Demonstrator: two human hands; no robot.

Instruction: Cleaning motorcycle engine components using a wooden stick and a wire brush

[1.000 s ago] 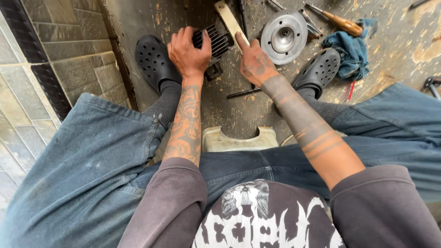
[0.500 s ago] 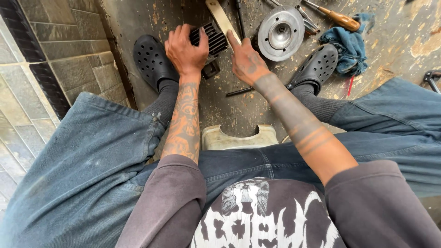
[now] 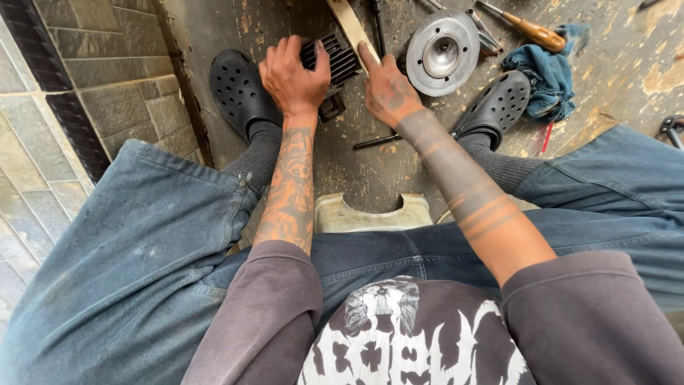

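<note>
A black finned metal engine part [image 3: 336, 57] lies on the stained concrete floor between my feet. My left hand [image 3: 292, 77] rests over its left side, fingers curled on the fins. A pale wooden stick [image 3: 350, 28] runs diagonally over the part toward the top edge. My right hand [image 3: 388, 89] presses on the lower end of this stick, index finger stretched along it. How much of the finned part lies under my hands is hidden.
A round grey metal cover [image 3: 443, 51] lies right of the part. Farther right are a wooden-handled screwdriver [image 3: 526, 27] and a blue rag [image 3: 545, 71]. A thin dark rod [image 3: 376, 141] lies by my right wrist. Black clogs [image 3: 239, 89] [image 3: 499, 103] flank the work. A tiled wall [image 3: 64, 107] stands left.
Both hands have stayed on the finned part and stick. The view has shifted slightly, so the parts sit higher in frame; my left fingers have spread a little over the fins.
</note>
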